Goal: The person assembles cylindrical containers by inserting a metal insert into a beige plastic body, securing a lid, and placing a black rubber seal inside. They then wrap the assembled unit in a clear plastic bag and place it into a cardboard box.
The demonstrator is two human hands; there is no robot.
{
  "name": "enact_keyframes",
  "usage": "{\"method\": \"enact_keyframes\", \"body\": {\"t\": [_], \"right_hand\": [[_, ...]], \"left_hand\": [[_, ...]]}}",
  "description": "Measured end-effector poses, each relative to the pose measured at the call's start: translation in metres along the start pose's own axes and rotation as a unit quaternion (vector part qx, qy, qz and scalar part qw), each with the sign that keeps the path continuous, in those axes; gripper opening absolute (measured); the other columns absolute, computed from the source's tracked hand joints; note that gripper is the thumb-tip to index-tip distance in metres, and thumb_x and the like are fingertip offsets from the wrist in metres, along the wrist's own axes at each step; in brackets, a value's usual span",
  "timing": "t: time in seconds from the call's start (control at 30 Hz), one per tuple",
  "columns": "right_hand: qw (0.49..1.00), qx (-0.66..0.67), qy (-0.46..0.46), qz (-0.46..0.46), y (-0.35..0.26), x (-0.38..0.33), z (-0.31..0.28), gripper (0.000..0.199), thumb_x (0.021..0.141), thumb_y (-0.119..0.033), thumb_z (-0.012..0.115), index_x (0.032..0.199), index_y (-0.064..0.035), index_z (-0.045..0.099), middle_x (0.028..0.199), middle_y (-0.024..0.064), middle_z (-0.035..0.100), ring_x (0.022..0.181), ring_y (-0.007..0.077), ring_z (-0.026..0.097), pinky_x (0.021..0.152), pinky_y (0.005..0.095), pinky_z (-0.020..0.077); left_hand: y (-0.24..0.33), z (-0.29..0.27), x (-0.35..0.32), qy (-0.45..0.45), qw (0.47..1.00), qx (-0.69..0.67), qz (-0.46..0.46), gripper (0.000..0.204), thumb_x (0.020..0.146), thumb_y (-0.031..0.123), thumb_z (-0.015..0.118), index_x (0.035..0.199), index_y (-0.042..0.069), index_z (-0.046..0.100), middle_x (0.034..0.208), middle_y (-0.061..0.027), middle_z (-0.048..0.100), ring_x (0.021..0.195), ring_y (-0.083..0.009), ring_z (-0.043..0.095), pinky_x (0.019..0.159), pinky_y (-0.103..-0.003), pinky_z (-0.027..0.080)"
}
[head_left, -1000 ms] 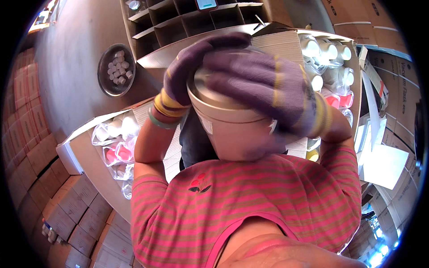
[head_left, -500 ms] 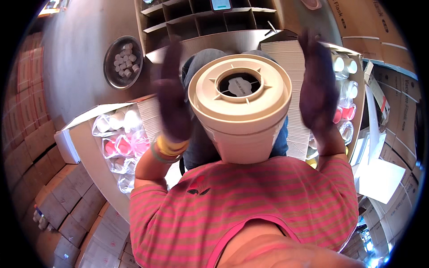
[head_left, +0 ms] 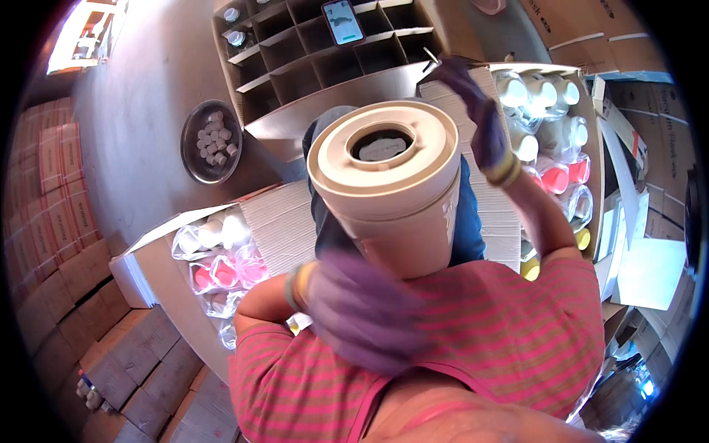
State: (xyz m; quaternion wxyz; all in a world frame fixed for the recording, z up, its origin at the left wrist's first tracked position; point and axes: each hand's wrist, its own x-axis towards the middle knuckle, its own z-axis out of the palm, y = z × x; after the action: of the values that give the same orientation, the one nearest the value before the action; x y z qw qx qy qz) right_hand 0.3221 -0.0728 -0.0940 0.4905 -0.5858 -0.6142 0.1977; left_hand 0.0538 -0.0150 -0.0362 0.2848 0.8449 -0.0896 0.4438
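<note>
A cream plastic tub [head_left: 402, 229] stands tilted between my thighs, its ringed lid [head_left: 436, 151] facing up with a round hole. Inside the hole shows a dark interior with a grey printed piece [head_left: 380, 149]. My left hand [head_left: 362, 310], in a purple glove, is over my chest just nearer than the tub; motion smears its fingers. Beyond the tub on the right, my gloved right hand [head_left: 476, 111] reaches toward the divided carton. Its fingertips are close to a thin white strip [head_left: 431, 57] at the carton's near corner; whether they touch it is unclear.
A divided carton [head_left: 295, 103] ahead holds a few bottles and a phone [head_left: 343, 22]. Left of it, a metal bowl [head_left: 193, 166] contains white caps. Open boxes of bagged bottles flank me, with red-capped ones [head_left: 225, 272] at left and white-capped ones [head_left: 543, 92] at right.
Both hands were raised beside the tub. My left hand has swung back toward my chest, while the right has moved inward and forward to the carton. The whole view has shifted slightly.
</note>
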Motion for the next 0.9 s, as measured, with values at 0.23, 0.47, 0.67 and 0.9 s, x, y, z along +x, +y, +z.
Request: {"method": "enact_keyframes", "body": {"t": [0.23, 0.47, 0.67, 0.9], "right_hand": [[0.998, 0.008, -0.059, 0.015, 0.014, 0.013, 0.0, 0.075, 0.1, -0.056, 0.037, 0.148, 0.0021, 0.038, 0.154, 0.0244, 0.037, 0.146, 0.0359, 0.032, 0.119, 0.0448, 0.0213], [0.99, -0.015, -0.137, -0.011, 0.029, 0.014, -0.002, 0.083, 0.101, -0.063, 0.021, 0.146, 0.0045, 0.041, 0.151, 0.0249, 0.039, 0.144, 0.0382, 0.033, 0.119, 0.0467, 0.02], [0.932, 0.342, -0.118, -0.026, -0.018, 0.034, 0.026, 0.076, 0.103, -0.057, 0.029, 0.146, 0.0041, 0.039, 0.15, 0.0205, 0.043, 0.141, 0.0295, 0.039, 0.116, 0.0412, 0.0291], [0.9, 0.385, -0.075, 0.187, -0.003, 0.102, 0.051, 0.06, 0.106, -0.049, 0.036, 0.147, -0.0055, 0.044, 0.14, 0.0089, 0.055, 0.115, 0.0142, 0.057, 0.099, 0.03, 0.046]], "left_hand": [[0.006, 0.004, -0.003, -0.007, 1.0, -0.003, 0.03, 0.073, 0.099, 0.063, 0.024, 0.128, 0.001, 0.049, 0.133, -0.0263, 0.049, 0.128, -0.0408, 0.045, 0.112, -0.054, 0.029], [-0.006, 0.002, -0.007, 0.016, 0.999, 0.018, 0.037, 0.075, 0.099, 0.065, 0.023, 0.121, 0.001, 0.054, 0.126, -0.028, 0.054, 0.122, -0.0434, 0.051, 0.11, -0.058, 0.032], [-0.047, -0.006, 0.005, 0.092, 0.993, 0.068, -0.038, 0.077, 0.098, 0.067, 0.021, 0.115, 0.002, 0.059, 0.119, -0.0293, 0.059, 0.118, -0.0457, 0.055, 0.107, -0.061, 0.036], [-0.106, -0.043, 0.002, 0.278, 0.781, -0.27, -0.489, 0.047, 0.1, 0.025, 0.057, 0.136, -0.004, 0.05, 0.127, -0.0155, 0.061, 0.116, -0.0266, 0.06, 0.1, -0.039, 0.049]]}}
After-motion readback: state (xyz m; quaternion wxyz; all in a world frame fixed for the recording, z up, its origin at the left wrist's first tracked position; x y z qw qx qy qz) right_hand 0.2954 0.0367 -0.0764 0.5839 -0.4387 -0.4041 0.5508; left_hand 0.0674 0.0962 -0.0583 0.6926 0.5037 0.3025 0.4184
